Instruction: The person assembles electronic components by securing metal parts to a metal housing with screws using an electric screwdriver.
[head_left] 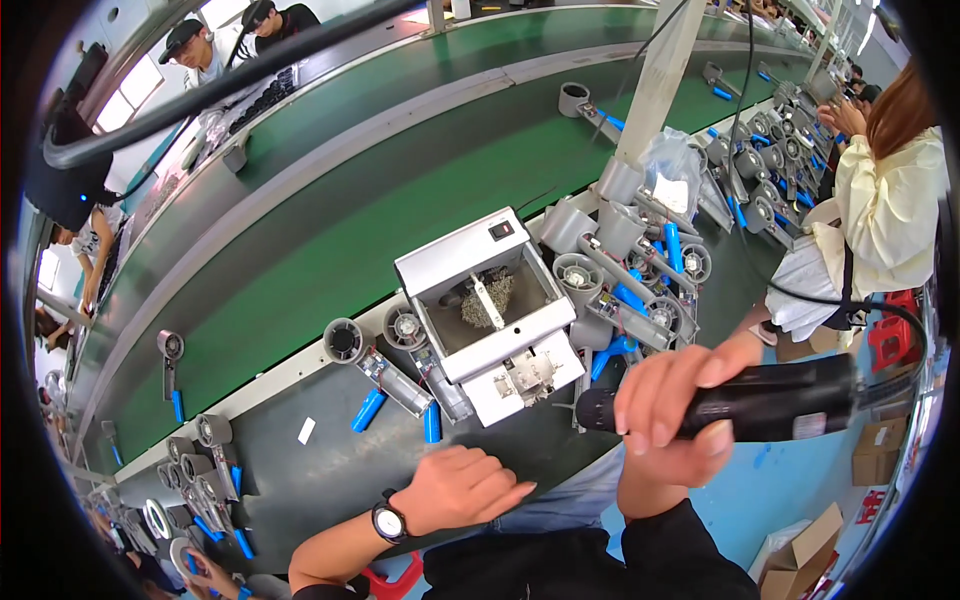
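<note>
— What's the right hand gripping?
— Fingers wrapped tight around a black electric screwdriver, tip pointing toward the screw feeder box.
— The left hand?
— Loosely curled, empty, resting on the table edge just below that tip.

A long green conveyor belt with pale grey metal side rails runs diagonally through a factory hall, flanked by a dark grey workbench along its near edge. Bright daylight comes through windows at the upper left, and a white square post rises beside the belt. The floor is blue, with brown cardboard boxes standing on it at the lower right.
</note>
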